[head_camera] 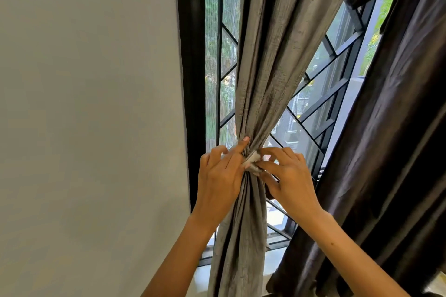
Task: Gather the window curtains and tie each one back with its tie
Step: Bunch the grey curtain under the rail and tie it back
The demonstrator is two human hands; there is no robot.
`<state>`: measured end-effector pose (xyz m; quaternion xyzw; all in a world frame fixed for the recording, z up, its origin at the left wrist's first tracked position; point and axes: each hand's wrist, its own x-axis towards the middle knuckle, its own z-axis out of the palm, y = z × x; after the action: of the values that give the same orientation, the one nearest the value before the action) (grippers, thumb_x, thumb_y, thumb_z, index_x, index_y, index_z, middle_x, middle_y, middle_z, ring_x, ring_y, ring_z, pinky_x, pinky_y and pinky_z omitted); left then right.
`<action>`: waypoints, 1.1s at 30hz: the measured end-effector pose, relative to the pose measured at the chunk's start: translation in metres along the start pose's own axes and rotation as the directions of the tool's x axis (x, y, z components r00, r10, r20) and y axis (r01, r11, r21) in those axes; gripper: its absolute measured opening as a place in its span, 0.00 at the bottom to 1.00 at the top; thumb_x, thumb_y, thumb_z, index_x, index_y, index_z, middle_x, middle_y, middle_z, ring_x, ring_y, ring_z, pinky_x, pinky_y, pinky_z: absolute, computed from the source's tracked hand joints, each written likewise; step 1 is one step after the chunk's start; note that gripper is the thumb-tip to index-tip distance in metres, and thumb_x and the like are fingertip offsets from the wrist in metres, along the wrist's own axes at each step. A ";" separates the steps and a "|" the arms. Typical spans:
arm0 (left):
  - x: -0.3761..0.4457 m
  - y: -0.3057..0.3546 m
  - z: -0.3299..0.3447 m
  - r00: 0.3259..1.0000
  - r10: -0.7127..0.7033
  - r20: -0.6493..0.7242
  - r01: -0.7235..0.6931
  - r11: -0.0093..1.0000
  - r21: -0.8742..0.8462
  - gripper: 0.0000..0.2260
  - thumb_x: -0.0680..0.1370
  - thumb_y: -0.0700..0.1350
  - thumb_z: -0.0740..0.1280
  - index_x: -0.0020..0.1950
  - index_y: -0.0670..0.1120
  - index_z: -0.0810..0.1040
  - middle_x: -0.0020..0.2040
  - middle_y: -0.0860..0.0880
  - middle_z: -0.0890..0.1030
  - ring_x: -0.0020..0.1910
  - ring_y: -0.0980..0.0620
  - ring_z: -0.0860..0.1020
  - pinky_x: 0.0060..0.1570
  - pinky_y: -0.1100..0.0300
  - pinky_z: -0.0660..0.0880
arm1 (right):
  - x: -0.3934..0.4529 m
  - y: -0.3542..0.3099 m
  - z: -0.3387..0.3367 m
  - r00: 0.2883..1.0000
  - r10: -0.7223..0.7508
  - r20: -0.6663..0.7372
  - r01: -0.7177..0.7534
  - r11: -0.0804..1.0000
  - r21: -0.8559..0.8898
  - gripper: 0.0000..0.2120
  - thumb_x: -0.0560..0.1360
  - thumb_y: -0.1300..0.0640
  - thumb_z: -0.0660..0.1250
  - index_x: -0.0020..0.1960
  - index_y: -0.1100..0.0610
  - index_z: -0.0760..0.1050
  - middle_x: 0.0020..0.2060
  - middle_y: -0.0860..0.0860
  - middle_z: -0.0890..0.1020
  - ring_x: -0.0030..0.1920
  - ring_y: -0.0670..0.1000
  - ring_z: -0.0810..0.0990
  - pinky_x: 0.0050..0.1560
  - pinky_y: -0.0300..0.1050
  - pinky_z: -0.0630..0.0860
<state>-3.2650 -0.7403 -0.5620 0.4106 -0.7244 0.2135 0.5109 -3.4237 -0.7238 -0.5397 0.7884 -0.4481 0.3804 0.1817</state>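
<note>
Head view: grey curtain (265,60) at frame centre, bunched to a narrow waist by a pale tie (252,161). Left hand (220,176) holds the bunch from the left, index finger laid up along the folds. Right hand (288,177) fingers pinch the tie at the waist. Dark brown curtain (386,152) hangs loose at right. Black window grille (321,101) behind, white wall (91,103) at left.

Window grille (321,103) behind gathered curtain (263,79)
</note>
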 end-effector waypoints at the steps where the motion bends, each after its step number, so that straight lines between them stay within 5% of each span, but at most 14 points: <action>1: 0.000 0.001 0.000 1.000 -0.007 0.000 0.007 1.000 -0.009 0.18 0.78 0.46 0.63 0.66 0.43 0.74 0.45 0.50 0.82 0.50 0.52 0.70 0.48 0.60 0.63 | -0.001 0.001 0.000 1.000 -0.001 -0.007 0.001 1.000 0.013 0.08 0.70 0.59 0.71 0.49 0.55 0.84 0.48 0.51 0.83 0.43 0.56 0.80 0.40 0.49 0.71; 6: 0.003 0.002 -0.001 0.999 -0.030 -0.023 0.029 0.999 -0.038 0.16 0.79 0.48 0.62 0.64 0.43 0.76 0.42 0.51 0.81 0.50 0.52 0.70 0.47 0.59 0.64 | 0.002 0.006 -0.005 0.993 -0.015 0.116 -0.001 0.991 0.134 0.08 0.71 0.63 0.71 0.50 0.57 0.82 0.41 0.47 0.83 0.39 0.54 0.78 0.39 0.45 0.74; 10: 0.004 0.002 0.000 0.998 -0.058 -0.002 0.057 0.996 -0.069 0.17 0.79 0.48 0.61 0.66 0.45 0.75 0.43 0.52 0.81 0.50 0.53 0.70 0.48 0.61 0.62 | 0.004 0.008 -0.008 0.986 0.001 0.165 -0.027 0.988 0.154 0.05 0.74 0.61 0.69 0.49 0.59 0.78 0.35 0.38 0.66 0.34 0.47 0.67 0.33 0.37 0.60; 14: 0.005 0.002 0.003 0.997 -0.071 0.004 0.071 0.994 -0.083 0.17 0.78 0.47 0.62 0.67 0.45 0.74 0.42 0.51 0.80 0.50 0.52 0.70 0.48 0.62 0.60 | 0.002 0.005 -0.004 0.992 0.025 0.126 -0.043 0.990 0.137 0.09 0.74 0.61 0.69 0.53 0.59 0.76 0.38 0.46 0.74 0.37 0.45 0.65 0.38 0.38 0.61; 17: 0.006 0.000 0.002 0.999 -0.052 0.002 0.052 0.997 -0.062 0.17 0.79 0.47 0.62 0.66 0.45 0.75 0.41 0.52 0.80 0.50 0.53 0.70 0.48 0.62 0.60 | 0.001 0.005 -0.004 0.993 0.019 0.113 -0.032 0.992 0.119 0.05 0.73 0.58 0.70 0.47 0.57 0.77 0.37 0.49 0.77 0.38 0.50 0.70 0.40 0.45 0.64; 22: 0.005 0.005 0.001 1.000 -0.024 0.005 0.024 0.998 -0.062 0.16 0.78 0.46 0.62 0.65 0.45 0.76 0.43 0.53 0.81 0.49 0.52 0.71 0.47 0.59 0.63 | 0.005 0.005 -0.004 0.959 0.060 0.277 -0.050 0.998 -0.041 0.19 0.66 0.43 0.73 0.53 0.51 0.79 0.48 0.47 0.78 0.48 0.51 0.72 0.47 0.47 0.64; 24: 0.004 0.009 0.001 0.999 -0.037 0.005 0.038 0.997 -0.074 0.16 0.78 0.46 0.63 0.66 0.45 0.76 0.42 0.53 0.81 0.50 0.52 0.71 0.47 0.59 0.64 | 0.002 0.005 -0.003 0.970 0.056 0.236 -0.056 0.998 -0.007 0.19 0.67 0.47 0.75 0.55 0.53 0.79 0.51 0.49 0.78 0.49 0.53 0.74 0.47 0.47 0.69; 27: 0.003 0.008 0.001 0.995 -0.097 -0.017 0.095 0.988 -0.123 0.16 0.78 0.46 0.63 0.66 0.45 0.76 0.43 0.52 0.80 0.49 0.54 0.70 0.48 0.62 0.62 | -0.013 0.004 0.002 0.995 0.103 -0.006 -0.100 0.972 0.213 0.14 0.70 0.60 0.75 0.55 0.58 0.80 0.52 0.52 0.79 0.43 0.52 0.81 0.42 0.45 0.80; 30: -0.002 0.008 0.002 0.991 -0.119 -0.062 0.106 0.977 -0.187 0.15 0.77 0.44 0.65 0.64 0.46 0.76 0.45 0.52 0.79 0.50 0.55 0.71 0.50 0.64 0.62 | -0.023 0.002 0.007 0.941 0.247 -0.231 -0.146 0.912 0.383 0.16 0.68 0.64 0.75 0.55 0.59 0.80 0.54 0.52 0.79 0.41 0.43 0.81 0.45 0.35 0.80; 33: -0.010 0.012 0.005 0.986 -0.076 -0.150 0.054 0.987 -0.149 0.07 0.76 0.43 0.67 0.51 0.42 0.81 0.55 0.50 0.76 0.51 0.52 0.72 0.50 0.61 0.65 | -0.022 0.003 0.004 0.924 0.289 -0.249 -0.154 0.880 0.450 0.09 0.68 0.64 0.76 0.47 0.58 0.81 0.43 0.49 0.82 0.41 0.43 0.82 0.42 0.39 0.80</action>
<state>-3.2762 -0.7340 -0.5718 0.3781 -0.6822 0.1748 0.6009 -3.4315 -0.7158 -0.5591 0.6823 -0.4092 0.6051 0.0292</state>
